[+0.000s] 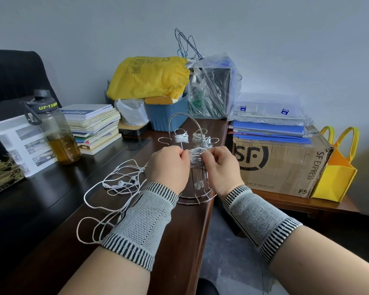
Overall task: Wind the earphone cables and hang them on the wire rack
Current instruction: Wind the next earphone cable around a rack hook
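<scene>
I see my left hand [170,165] and right hand [219,165] pinching a coiled white cable bundle [196,156] against the thin chrome wire rack [197,194] (fingers curled); loose earphones [117,184] sprawl on the dark glossy wooden surface [51,188].

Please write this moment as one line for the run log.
step: hanging coil | left hand + right hand: pinch wound earphone coil at wire rack | loose earphones: on desk

Both forearms were bare; each wrist wore a grey knitted wrist band [145,218] with black-and-white striped ribbing at both edges.
</scene>
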### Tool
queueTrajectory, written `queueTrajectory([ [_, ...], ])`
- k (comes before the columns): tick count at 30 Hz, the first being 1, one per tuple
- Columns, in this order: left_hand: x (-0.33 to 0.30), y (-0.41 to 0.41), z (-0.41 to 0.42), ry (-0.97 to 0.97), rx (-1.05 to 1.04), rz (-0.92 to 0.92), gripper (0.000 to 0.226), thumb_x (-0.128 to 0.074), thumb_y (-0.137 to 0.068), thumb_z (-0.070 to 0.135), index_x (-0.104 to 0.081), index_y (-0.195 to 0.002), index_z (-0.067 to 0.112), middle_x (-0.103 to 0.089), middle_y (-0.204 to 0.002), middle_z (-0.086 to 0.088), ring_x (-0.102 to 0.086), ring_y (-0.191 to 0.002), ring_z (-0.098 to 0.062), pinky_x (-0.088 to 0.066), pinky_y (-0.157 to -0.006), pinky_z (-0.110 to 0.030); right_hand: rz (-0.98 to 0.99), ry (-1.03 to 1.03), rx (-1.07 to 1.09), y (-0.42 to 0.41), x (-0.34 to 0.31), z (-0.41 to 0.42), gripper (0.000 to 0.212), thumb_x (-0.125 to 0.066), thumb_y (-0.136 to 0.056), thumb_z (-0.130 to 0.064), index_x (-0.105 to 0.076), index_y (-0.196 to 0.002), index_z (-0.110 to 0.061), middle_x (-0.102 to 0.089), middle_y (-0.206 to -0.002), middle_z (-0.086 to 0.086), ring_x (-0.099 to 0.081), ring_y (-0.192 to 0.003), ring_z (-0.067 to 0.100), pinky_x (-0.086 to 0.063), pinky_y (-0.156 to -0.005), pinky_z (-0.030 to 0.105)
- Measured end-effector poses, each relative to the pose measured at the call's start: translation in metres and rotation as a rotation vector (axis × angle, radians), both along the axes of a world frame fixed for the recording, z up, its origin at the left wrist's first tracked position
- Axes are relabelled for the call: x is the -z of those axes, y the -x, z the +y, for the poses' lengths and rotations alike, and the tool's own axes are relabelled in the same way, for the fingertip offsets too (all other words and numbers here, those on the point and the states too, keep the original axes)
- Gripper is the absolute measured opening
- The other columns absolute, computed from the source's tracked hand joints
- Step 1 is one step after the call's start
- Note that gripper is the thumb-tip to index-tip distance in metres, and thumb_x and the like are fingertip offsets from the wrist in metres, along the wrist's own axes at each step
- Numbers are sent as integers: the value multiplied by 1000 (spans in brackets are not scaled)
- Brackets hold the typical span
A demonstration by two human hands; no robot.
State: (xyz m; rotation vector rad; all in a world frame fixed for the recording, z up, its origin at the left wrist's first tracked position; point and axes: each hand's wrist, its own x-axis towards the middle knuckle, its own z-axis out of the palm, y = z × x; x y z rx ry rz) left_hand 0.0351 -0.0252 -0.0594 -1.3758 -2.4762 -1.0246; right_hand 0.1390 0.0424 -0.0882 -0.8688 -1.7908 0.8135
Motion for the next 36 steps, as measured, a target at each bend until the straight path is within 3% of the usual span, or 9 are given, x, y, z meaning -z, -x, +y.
queueTrajectory([
  [5,-2,-3,-2,20,-5,32,40,-46,-97,37,-70,-74,15,-70,-70,2,-65,-70,-19,-55,-66,-33,3,67,0,-1,-4,3,27,-58,-92,-26,-56,-66,-26,-62,-85,1,-54,-72,8,-41,-70,24],
  [9,-4,-4,-3,36,-7,45,41,-46,-97,35,-68,-71,14,-69,-69,1,-62,-69,-20,-48,-60,-29,27,126,6,-4,-7,6,31,-63,-89,-27,-58,-58,-24,-59,-60,-6,-49,-51,1,-43,-58,22],
  [11,-3,-5,-5,53,-4,68,42,-45,-97,34,-64,-66,12,-65,-66,0,-60,-67,-22,-45,-59,-29,37,170,14,-5,-8,10,32,-64,-88,-30,-64,-60,-15,-66,-60,2,-48,-46,3,-43,-54,23],
  [14,-2,-7,-8,72,-1,105,47,-46,-97,33,-45,-54,12,-50,-55,0,-53,-61,-25,-34,-55,-29,69,219,3,-6,-9,14,28,-66,-85,-29,-64,-61,-14,-71,-65,6,-54,-48,9,-46,-55,26],
  [18,0,-9,-10,87,9,120,49,-46,-97,31,-40,-51,14,-45,-51,1,-48,-56,-22,-28,-50,-30,82,171,13,-5,-6,12,21,-69,-82,-22,-62,-62,-19,-69,-64,1,-62,-57,13,-52,-60,27],
  [23,7,-4,-12,54,61,48,41,-47,-96,33,-64,-66,11,-68,-66,-1,-64,-67,-22,-54,-68,-38,148,123,-17,-4,-2,12,18,-68,-80,-13,-60,-67,-21,-65,-67,-2,-58,-60,12,-53,-65,30],
  [28,12,0,-12,22,69,-16,38,-47,-95,36,-68,-72,13,-71,-71,1,-64,-72,-22,-54,-72,-40,186,107,-53,-3,-2,10,21,-65,-88,-19,-61,-67,-23,-62,-62,-8,-56,-58,5,-49,-63,22],
  [33,12,-3,-13,5,69,-31,35,-48,-97,35,-66,-74,15,-66,-68,1,-60,-71,-22,-52,-70,-39,136,81,-1,-4,-2,15,26,-69,-86,-34,-63,-64,-21,-67,-64,1,-66,-66,23,-57,-68,36],
  [36,12,-6,-15,-13,67,-29,34,-49,-97,35,-61,-72,16,-60,-64,2,-58,-69,-23,-49,-65,-35,119,86,31,-3,-2,16,27,-70,-85,-37,-63,-64,-22,-67,-63,-1,-67,-65,23,-58,-67,37],
])
